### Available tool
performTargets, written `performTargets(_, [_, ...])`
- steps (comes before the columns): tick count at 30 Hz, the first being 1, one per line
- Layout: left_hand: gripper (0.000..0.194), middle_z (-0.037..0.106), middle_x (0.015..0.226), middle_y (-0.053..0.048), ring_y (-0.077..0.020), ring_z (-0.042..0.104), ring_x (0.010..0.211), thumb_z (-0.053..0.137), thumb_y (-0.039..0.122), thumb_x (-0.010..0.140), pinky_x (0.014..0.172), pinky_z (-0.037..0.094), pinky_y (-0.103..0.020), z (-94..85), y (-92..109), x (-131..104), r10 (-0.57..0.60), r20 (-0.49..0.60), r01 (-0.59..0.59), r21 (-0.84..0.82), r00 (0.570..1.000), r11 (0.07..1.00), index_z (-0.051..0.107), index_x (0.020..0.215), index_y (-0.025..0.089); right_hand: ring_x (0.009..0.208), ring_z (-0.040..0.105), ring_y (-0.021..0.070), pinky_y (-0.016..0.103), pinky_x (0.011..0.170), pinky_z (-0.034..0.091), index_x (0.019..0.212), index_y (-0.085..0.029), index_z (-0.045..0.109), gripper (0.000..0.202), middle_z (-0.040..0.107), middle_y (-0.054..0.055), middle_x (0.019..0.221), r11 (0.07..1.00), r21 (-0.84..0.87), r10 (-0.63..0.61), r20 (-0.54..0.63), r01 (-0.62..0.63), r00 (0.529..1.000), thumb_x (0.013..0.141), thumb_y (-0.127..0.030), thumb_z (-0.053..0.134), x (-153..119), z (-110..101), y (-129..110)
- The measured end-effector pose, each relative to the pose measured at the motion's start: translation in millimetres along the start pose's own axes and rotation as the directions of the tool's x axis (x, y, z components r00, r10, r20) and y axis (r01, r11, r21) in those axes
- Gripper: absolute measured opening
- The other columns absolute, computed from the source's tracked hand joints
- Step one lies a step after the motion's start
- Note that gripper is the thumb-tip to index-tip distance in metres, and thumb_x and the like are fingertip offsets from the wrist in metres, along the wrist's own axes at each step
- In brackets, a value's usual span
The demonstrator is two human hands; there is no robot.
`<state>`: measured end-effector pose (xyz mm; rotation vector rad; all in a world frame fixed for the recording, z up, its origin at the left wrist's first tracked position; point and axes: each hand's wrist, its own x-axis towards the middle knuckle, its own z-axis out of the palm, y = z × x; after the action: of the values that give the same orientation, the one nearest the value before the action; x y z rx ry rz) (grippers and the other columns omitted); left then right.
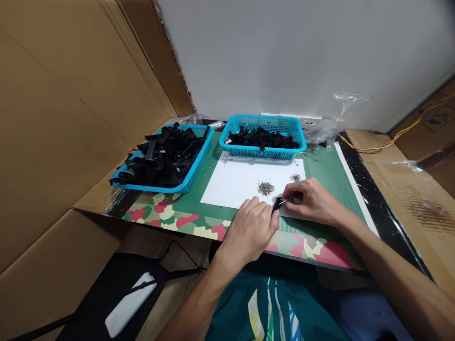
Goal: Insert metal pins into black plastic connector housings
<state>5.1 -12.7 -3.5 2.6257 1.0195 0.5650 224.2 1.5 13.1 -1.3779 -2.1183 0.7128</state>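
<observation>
My left hand (251,226) is closed around a small black plastic part (277,203), whose upper end sticks out past the thumb and fingers. In my right hand (311,201) a thin pointed metal tool (286,201) is pinched, its tip at the top of the black part. Most of that tool is hidden by the fingers. Both hands are over the near edge of a white sheet (223,184). Just beyond them lies a pile of tiny metal pieces (266,188), with a smaller pile (295,177) by my right hand; they are too small to name.
A blue basket (194,177) heaped with black plastic parts stands at the left. Another blue basket (263,152) with similar parts is at the back. Cardboard (71,94) walls the left side. Clear plastic bags (322,130) and a yellow cable (387,143) lie at the back right.
</observation>
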Motion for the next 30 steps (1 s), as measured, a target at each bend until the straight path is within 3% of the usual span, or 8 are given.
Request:
performTargets(8, [0.037, 0.056, 0.076, -0.007, -0.0277, 0.049, 0.081, 0.038, 0.028, 0.11, 0.074, 0.031, -0.041, 1.1, 0, -1, 0.002, -0.02, -0.002, -0.014, 1.0, 1.0, 0.053, 0.077, 0.023, 0.054, 0.045, 0.0108, 0.026, 0.058, 0.036, 0.075, -0.017, 0.072, 0.014, 0.056, -0.003, 0.06, 0.999, -0.035, -0.029, 0.032, 0.03, 0.999, 0.076, -0.009, 0.06, -1, 0, 0])
performTargets(15, [0.04, 0.058, 0.077, -0.006, -0.0256, 0.051, 0.082, 0.034, 0.027, 0.112, 0.075, 0.036, -0.04, 0.0, 1, -1, -0.02, -0.009, 0.021, 0.063, 1.0, 0.998, 0.052, 0.077, 0.021, 0.063, 0.061, 0.0151, 0.028, 0.062, 0.043, 0.09, -0.016, 0.08, 0.02, 0.075, 0.003, 0.075, 1.0, -0.002, 0.022, 0.078, -0.022, 0.997, 0.085, -0.014, 0.062, -3, -7, 3])
performTargets(19, [0.041, 0.059, 0.078, -0.005, -0.0245, 0.052, 0.083, 0.031, 0.028, 0.113, 0.075, 0.038, -0.04, -1.1, 2, -1, -0.046, 0.019, 0.044, 0.101, 0.999, 0.994, 0.052, 0.077, 0.021, 0.066, 0.064, 0.0163, 0.029, 0.063, 0.046, 0.098, -0.018, 0.083, 0.021, 0.078, 0.004, 0.083, 1.0, -0.001, 0.011, 0.08, -0.011, 0.997, 0.09, -0.017, 0.064, -3, -15, 4])
performTargets(22, [0.043, 0.059, 0.078, -0.004, -0.0237, 0.052, 0.083, 0.03, 0.028, 0.113, 0.075, 0.038, -0.039, -1.5, 2, -1, -0.051, 0.023, 0.049, 0.097, 0.998, 0.994, 0.051, 0.077, 0.021, 0.075, 0.069, 0.0191, 0.031, 0.068, 0.051, 0.102, -0.019, 0.083, 0.022, 0.079, 0.006, 0.093, 0.999, 0.007, -0.039, -0.008, 0.039, 0.999, 0.096, -0.02, 0.061, -2, -17, 8])
performTargets(26, [0.044, 0.059, 0.077, -0.004, -0.0232, 0.052, 0.083, 0.028, 0.029, 0.114, 0.076, 0.038, -0.039, -1.9, 2, -1, -0.06, 0.023, 0.059, 0.07, 0.998, 0.996, 0.05, 0.076, 0.021, 0.1, 0.074, 0.0252, 0.038, 0.087, 0.056, 0.1, -0.023, 0.083, 0.02, 0.079, 0.009, 0.112, 0.992, 0.035, -0.111, -0.215, 0.121, 0.97, 0.099, -0.026, 0.063, 1, -13, 13])
performTargets(30, [0.045, 0.06, 0.078, -0.004, -0.0235, 0.052, 0.083, 0.027, 0.03, 0.114, 0.077, 0.038, -0.039, -2.5, 2, -1, -0.067, 0.028, 0.065, 0.06, 0.997, 0.996, 0.05, 0.077, 0.021, 0.08, 0.077, 0.0239, 0.037, 0.075, 0.061, 0.089, -0.021, 0.079, 0.018, 0.08, 0.008, 0.089, 0.969, 0.24, 0.036, -0.357, 0.055, 0.933, 0.094, -0.037, 0.074, 3, -2, 8])
